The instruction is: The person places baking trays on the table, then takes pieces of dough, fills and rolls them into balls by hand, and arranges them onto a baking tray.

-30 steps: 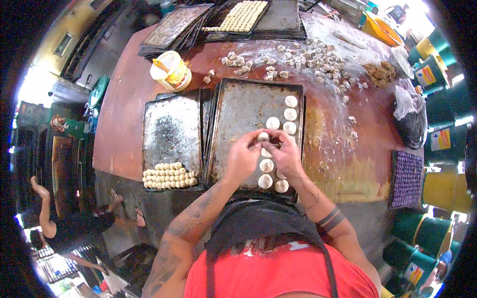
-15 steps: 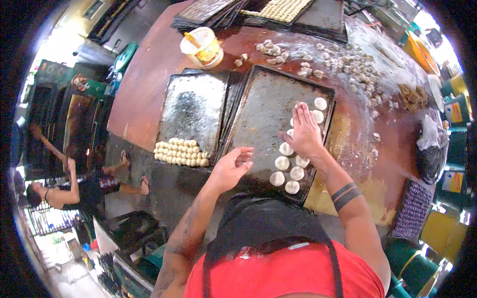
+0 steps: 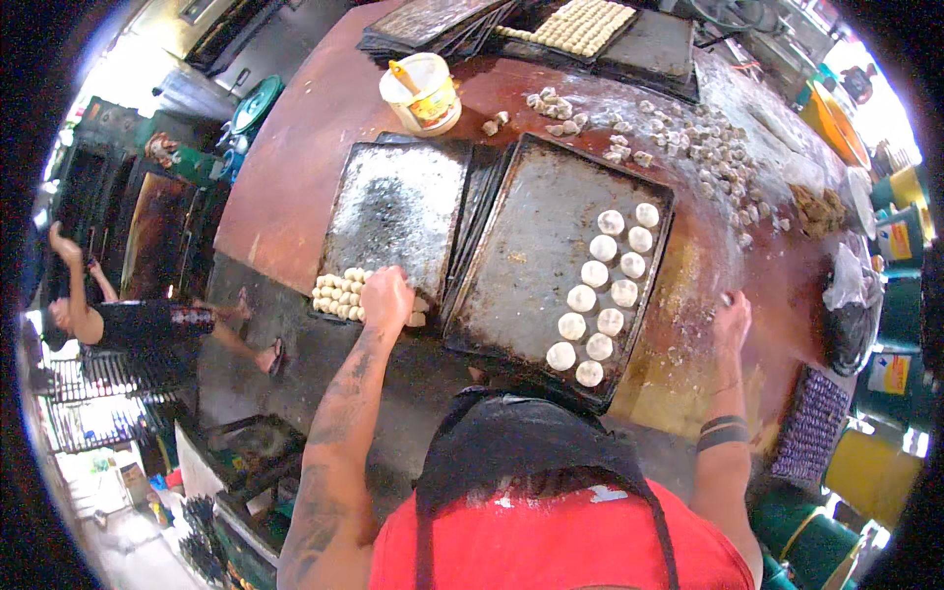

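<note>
My left hand (image 3: 388, 298) is closed over rows of small pale dough balls (image 3: 339, 294) at the near end of the left metal tray (image 3: 398, 197). Its curled fingers are down at the dough, and their tips are hidden. Over the floury tabletop, to the right of the right-hand tray (image 3: 536, 226), my right hand (image 3: 733, 320) is curled closed. A whitish spot shows at its fingertips; I cannot tell what it is. Flattened round dough pieces (image 3: 610, 322) lie in two columns along the right side of that tray.
Beyond the trays stands a white bucket (image 3: 423, 103) with an orange-handled tool. Many small dough lumps (image 3: 703, 147) are scattered at the far right. More trays (image 3: 433, 25) are stacked at the back. Another person (image 3: 138, 324) is at far left. A purple patterned mat (image 3: 811, 423) lies right.
My left hand has moved left and closed at the dough balls. The right hand has lifted off the flattened dough and moved right, its fingers now curled.
</note>
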Tool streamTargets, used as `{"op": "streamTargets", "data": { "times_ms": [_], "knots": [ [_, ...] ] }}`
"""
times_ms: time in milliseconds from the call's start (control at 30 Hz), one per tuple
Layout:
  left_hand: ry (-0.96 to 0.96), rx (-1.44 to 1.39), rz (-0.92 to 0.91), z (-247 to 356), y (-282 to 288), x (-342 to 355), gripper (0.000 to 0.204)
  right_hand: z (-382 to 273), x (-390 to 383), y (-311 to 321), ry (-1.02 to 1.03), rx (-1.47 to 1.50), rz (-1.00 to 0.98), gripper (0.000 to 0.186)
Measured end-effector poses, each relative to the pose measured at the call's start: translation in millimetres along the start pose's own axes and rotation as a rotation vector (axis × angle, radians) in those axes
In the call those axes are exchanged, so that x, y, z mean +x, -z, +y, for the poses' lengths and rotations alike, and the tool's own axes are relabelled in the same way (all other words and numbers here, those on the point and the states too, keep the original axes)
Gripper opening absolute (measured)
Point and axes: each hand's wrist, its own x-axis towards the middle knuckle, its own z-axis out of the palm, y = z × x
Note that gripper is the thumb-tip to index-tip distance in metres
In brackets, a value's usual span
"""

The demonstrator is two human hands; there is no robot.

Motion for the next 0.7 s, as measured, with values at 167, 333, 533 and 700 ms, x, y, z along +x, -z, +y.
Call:
{"op": "streamTargets", "data": {
  "times_ms": [167, 333, 533, 700],
  "knots": [
    [0.157, -1.532, -0.227, 96.2, 39.8, 8.3, 0.021, -188.7, -72.2, 48.0, 0.188, 0.842, -0.139, 0.027],
    [0.05, -1.691, -0.626, 177.8, 76.1, -14.9, 0.033, -320.7, -124.9, 79.3, 0.482, 0.913, -0.39, 0.02],
    [0.018, -1.943, -0.763, 181.8, 101.7, -24.8, 0.032, -359.6, -147.7, 98.8, 0.636, 0.53, -0.11, 0.043],
    [-0.248, -1.853, -0.669, 176.4, 113.1, -20.3, 0.033, -349.4, -142.9, 106.5, 0.342, 0.883, -0.351, 0.031]
  ]
}}
